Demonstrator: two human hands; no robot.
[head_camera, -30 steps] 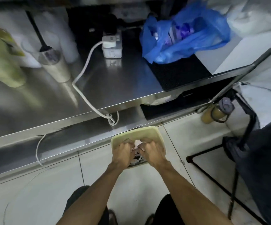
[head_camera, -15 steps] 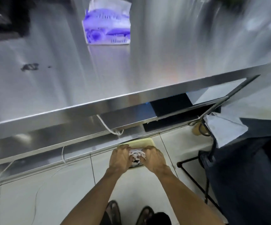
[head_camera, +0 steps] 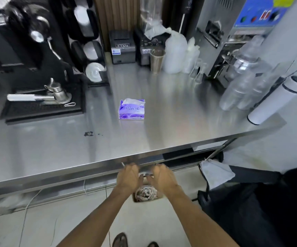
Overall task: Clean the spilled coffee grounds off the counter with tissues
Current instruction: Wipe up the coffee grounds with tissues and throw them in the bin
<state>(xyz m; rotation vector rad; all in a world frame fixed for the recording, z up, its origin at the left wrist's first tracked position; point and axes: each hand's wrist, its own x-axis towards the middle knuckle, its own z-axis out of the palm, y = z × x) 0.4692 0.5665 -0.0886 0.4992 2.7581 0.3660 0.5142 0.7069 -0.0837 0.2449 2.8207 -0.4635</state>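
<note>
Where the counter (head_camera: 162,136) ends at its front edge, both hands hang just in front of it, above the floor.

- Left hand (head_camera: 128,177): palm turned inward, fingers loosely curled, holding nothing.
- Right hand (head_camera: 163,177): mirrors the left, fingers loosely curled, empty. The fingertips of the two hands are close, with a small gap between them.
- Bin (head_camera: 137,200): pale, on the floor tiles below the hands, with its far side hidden by them. It holds used tissues (head_camera: 146,192), crumpled, white with dark staining.
- Coffee grounds (head_camera: 89,133): a small dark patch with a few specks to its right, on the steel left of centre, well apart from the hands.
- Tissue pack (head_camera: 132,109): purple, mid-counter, with a white sheet sticking out of the top. It lies behind and to the right of the grounds.
- Drip tray (head_camera: 42,108): black, far left, carrying a small steel pitcher (head_camera: 57,90).
- Printer (head_camera: 122,49): grey, at the back wall.
- Metal cup (head_camera: 157,59): upright, just beside a translucent jug (head_camera: 175,52).
- Bottles (head_camera: 242,77): clear plastic, grouped at the right.
- Flask (head_camera: 277,98): white, near the right corner and right of the bottles.
- Cloth (head_camera: 217,173): white, hanging below the counter on the right.
- Sandal (head_camera: 120,240): at the bottom edge, between the forearms.
</note>
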